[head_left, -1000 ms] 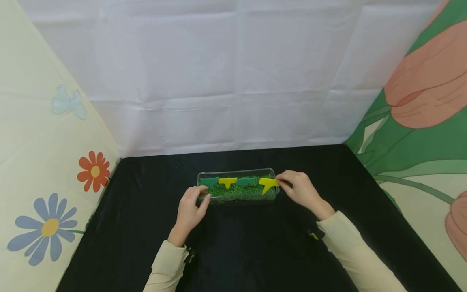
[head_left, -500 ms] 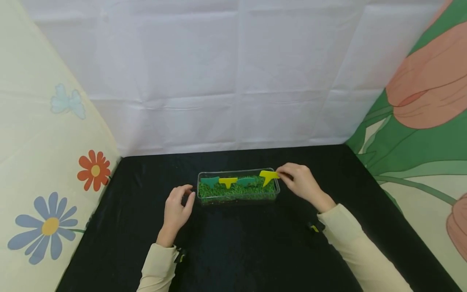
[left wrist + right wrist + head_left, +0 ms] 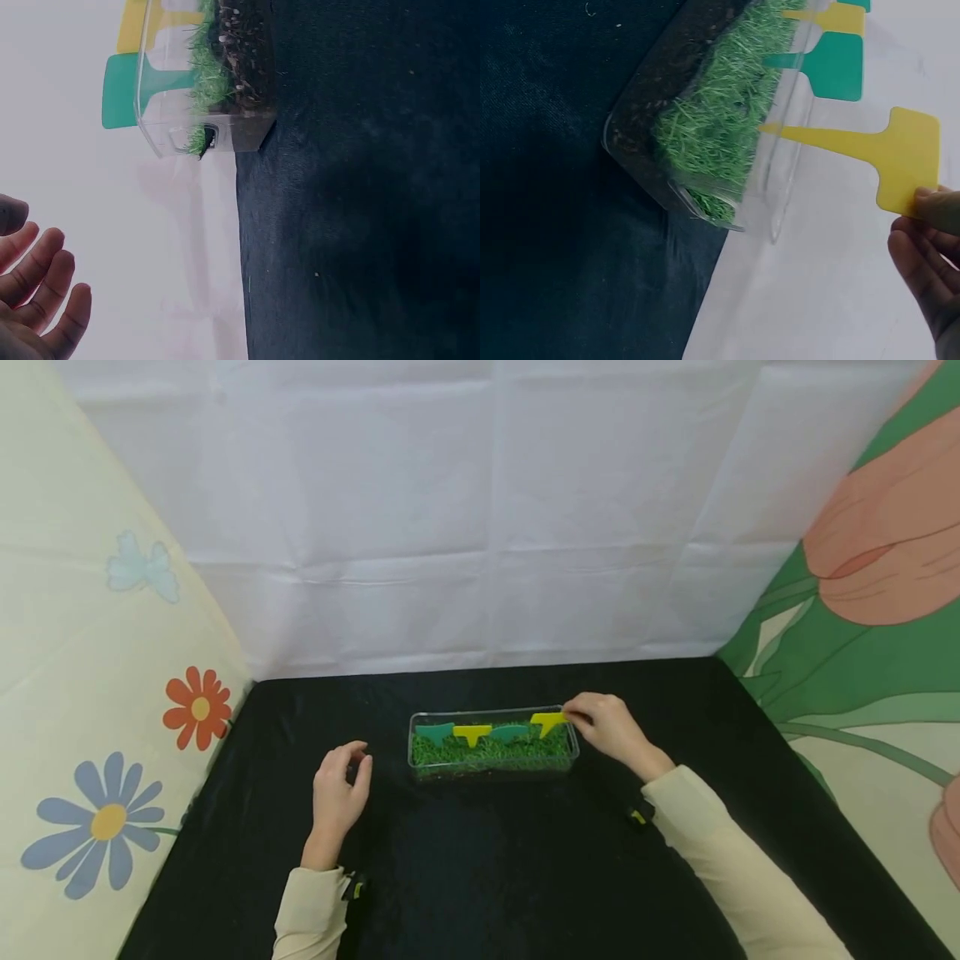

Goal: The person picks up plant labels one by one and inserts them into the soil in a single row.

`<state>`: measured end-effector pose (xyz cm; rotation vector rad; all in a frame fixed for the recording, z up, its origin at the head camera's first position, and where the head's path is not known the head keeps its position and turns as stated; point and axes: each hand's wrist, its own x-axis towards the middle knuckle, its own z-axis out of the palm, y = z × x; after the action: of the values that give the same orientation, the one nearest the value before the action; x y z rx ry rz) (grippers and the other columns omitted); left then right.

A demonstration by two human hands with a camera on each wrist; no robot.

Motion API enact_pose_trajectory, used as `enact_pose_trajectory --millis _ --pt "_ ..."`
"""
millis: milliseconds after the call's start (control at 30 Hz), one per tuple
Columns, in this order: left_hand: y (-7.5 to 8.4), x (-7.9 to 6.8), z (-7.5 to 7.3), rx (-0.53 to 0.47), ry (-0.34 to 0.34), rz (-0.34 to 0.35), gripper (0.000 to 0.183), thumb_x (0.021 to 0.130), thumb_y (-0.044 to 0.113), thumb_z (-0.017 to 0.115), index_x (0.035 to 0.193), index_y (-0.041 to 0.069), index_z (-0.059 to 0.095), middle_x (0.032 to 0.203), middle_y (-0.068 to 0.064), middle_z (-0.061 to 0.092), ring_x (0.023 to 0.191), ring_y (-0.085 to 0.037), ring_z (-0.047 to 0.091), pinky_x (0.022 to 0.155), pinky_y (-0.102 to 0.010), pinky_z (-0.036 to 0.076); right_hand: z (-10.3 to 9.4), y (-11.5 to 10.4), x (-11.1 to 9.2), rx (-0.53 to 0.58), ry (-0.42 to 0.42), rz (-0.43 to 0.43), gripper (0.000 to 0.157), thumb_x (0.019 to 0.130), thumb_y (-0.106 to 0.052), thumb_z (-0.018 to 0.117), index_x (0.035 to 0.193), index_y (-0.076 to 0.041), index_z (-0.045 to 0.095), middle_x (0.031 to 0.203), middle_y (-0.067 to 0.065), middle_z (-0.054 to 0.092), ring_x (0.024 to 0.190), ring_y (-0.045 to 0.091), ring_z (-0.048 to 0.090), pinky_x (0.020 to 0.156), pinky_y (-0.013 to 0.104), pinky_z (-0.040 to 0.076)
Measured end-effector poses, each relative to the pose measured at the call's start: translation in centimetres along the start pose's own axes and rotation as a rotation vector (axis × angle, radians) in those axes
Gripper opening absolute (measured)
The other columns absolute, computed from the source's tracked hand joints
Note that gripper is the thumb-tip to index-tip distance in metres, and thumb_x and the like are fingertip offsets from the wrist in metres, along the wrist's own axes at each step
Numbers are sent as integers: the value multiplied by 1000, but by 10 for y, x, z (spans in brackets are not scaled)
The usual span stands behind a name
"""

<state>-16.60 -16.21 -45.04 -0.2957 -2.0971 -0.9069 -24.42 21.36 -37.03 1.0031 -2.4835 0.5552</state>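
Note:
A clear plastic container [image 3: 491, 768] holds dark soil and green grass [image 3: 712, 112]. A row of T-shaped plant labels, a green label [image 3: 433, 734], a yellow label [image 3: 472, 733] and another green label [image 3: 507, 732], stands in the grass. At the container's right end my right hand [image 3: 609, 727] pinches a further yellow plant label [image 3: 907, 161] by a corner of its head, between thumb and fingers. Its pointed stem reaches the grass; whether the tip is in it I cannot tell. My left hand [image 3: 337, 793], fingers loosely bent, holds nothing and is apart from the container, to its left.
Black cloth [image 3: 480, 860] covers the table under the container. A white sheet [image 3: 480, 527] hangs behind it. Flower-printed panels stand on the left [image 3: 90, 635] and right [image 3: 900, 652].
My left hand has left the container's left end and drawn back leftward. My right hand has raised the pinched yellow label, then shifted it slightly left, with its head now more level.

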Motion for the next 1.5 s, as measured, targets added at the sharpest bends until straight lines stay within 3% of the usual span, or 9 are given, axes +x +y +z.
enact_pose_trajectory --millis 333,1200,1500 --pt "1 0 0 -6 -18 -13 17 77 -6 65 93 -5 61 77 -13 59 69 -24 53 59 -39 46 9 1 2 -24 -69 22 9 79 1 66 88 -1 69 83 10 66 74 23 62 65 36 51" --pt "4 0 1 -6 -32 -28 16 77 -6 65 92 -5 62 76 -12 60 68 -23 53 58 -39 46 13 6 8 1 -33 20 9 80 0 65 88 -1 69 82 10 65 70 21 61 63 36 51" --pt "3 0 2 -17 -34 -22 16 77 -6 65 92 -6 61 76 -13 59 68 -25 53 59 -40 47 13 9 11 41 -77 22 10 82 0 64 90 -1 68 83 9 65 70 20 61 63 35 51"
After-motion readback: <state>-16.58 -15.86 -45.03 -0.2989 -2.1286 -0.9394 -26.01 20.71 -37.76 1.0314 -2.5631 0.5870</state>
